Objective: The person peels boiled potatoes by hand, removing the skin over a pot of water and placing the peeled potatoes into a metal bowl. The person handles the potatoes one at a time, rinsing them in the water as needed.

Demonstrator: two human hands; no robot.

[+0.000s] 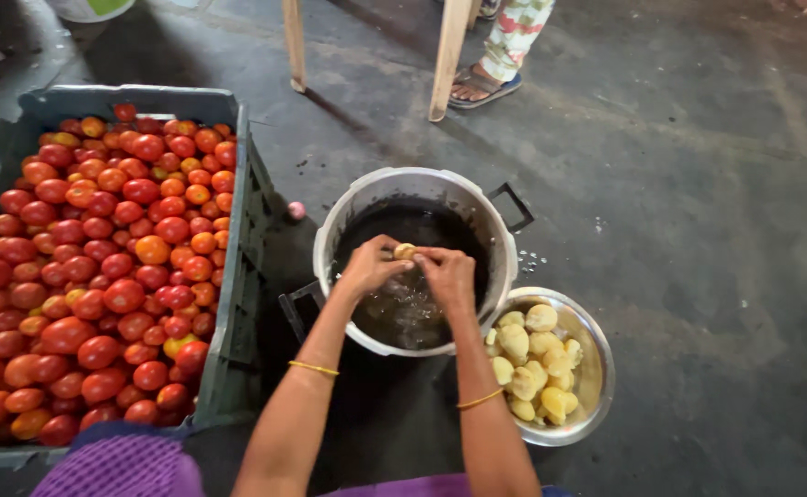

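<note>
Fingertips of both hands pinch a small, round, pale-yellow potato (405, 250) between them; the left hand (369, 267) curls around it from one side, the right hand (447, 274) closes on it from the other. The potato sits just above the dark water inside a large, round aluminium pot with black handles (505, 241). Just beside the pot, a shiny steel bowl (596, 368) holds peeled yellowish potatoes (530, 359). A grey plastic crate (238, 322) of red tomatoes (99, 276) stands left.
</note>
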